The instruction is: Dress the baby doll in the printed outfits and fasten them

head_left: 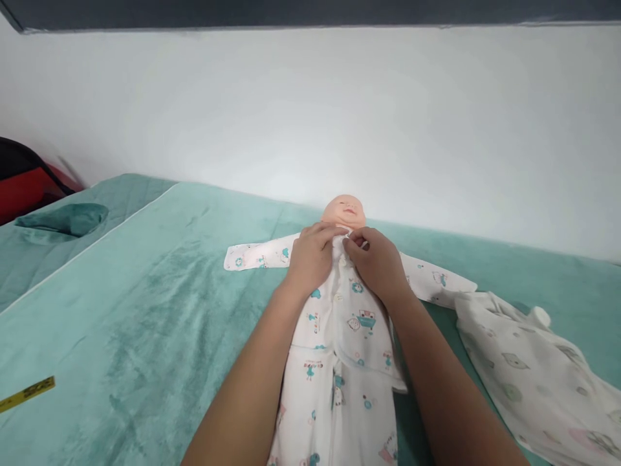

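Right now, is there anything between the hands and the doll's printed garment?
Nothing visible. The left hand and the right hand pinch the printed garment at its collar, just below the doll's head. The other white cloth lies off to the right, apart from them.

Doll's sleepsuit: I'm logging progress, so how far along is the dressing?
Done: the sleepsuit is on the doll, both sleeves spread out. In hand: left hand and right hand pinch the collar under the chin. Still to do: the collar fastening; whether lower snaps are closed cannot be told. A second garment lies untouched alongside.
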